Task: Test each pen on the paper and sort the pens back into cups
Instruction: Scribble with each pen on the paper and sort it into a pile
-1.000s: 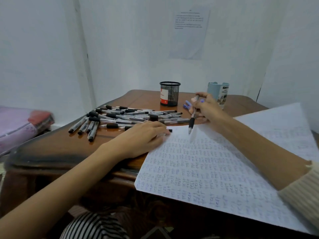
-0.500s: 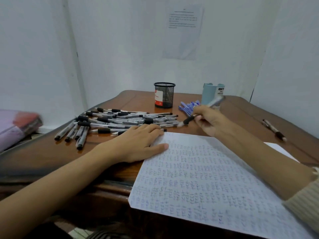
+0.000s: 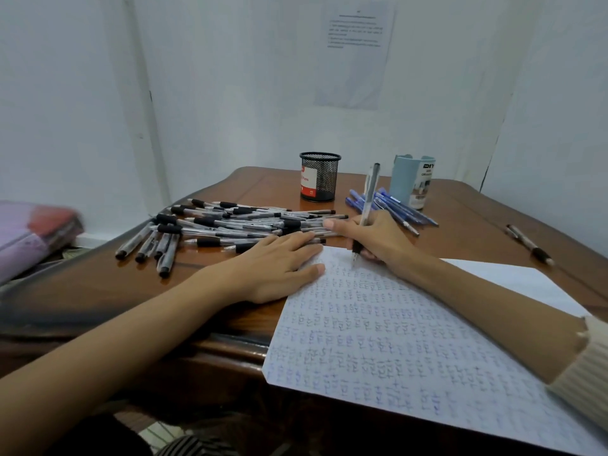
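Head view: my right hand point(image 3: 378, 238) grips a pen point(image 3: 368, 199) upright, its tip at the top edge of the paper point(image 3: 411, 340), which overhangs the near edge of the table point(image 3: 98, 291). My left hand point(image 3: 279, 264) lies flat on the paper's upper left corner, just below the black pens point(image 3: 230, 225). Bare wood shows mid-right, between the blue pens point(image 3: 394, 205) and a lone pen point(image 3: 529, 244). Both cups, mesh point(image 3: 319, 176) and blue point(image 3: 413, 181), stand centre frame. Half a second ago the pen was tilted sideways, off the paper.

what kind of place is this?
Likely a home or small-office corner: a wooden desk against plain white walls, a printed sheet posted above, a mesh cup and a blue cup.
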`<state>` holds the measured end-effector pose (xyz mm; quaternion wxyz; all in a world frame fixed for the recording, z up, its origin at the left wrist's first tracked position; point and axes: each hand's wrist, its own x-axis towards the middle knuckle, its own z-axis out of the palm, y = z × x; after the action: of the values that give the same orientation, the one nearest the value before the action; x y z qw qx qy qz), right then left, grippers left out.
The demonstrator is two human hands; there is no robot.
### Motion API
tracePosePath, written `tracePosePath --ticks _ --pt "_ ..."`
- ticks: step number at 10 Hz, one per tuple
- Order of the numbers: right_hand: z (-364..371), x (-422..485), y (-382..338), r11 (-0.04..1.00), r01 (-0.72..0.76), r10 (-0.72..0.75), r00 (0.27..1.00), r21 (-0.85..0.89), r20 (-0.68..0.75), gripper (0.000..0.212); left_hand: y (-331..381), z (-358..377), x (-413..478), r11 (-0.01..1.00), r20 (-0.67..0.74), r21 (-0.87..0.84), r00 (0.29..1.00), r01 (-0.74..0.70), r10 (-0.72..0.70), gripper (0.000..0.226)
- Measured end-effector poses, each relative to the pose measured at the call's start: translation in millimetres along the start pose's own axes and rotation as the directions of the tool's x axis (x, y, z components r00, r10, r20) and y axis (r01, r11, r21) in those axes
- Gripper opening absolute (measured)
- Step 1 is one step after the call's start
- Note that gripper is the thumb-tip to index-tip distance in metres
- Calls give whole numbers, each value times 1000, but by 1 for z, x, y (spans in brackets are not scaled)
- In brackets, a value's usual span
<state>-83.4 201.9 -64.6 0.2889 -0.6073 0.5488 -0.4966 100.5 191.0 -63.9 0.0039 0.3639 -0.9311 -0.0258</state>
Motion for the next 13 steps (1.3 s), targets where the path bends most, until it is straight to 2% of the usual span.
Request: tracePosePath --ticks 1,3,5,8,10,13 --pt "1 1 1 997 53 -52 998 -53 21 47 1 0 -1 1000 4 -24 1000 5 -5 55" --pt "0 6 7 999 32 -32 999 -11 6 41 0 1 1 999 15 -41 1000 21 -20 56" --pt "0 8 8 996 44 -45 999 -78 -13 37 -2 4 2 998 5 -58 1000 16 -16 55" --pt "0 5 5 997 33 -37 998 -75 -50 33 -3 5 4 998 2 -63 1000 20 -20 55" --pt "0 5 6 997 10 -13 999 -82 -37 31 -3 5 3 998 3 -63 1000 20 -19 56" --pt "-1 5 5 991 52 -61 996 -122 -71 35 -4 6 4 998 -3 -58 1000 19 -20 56"
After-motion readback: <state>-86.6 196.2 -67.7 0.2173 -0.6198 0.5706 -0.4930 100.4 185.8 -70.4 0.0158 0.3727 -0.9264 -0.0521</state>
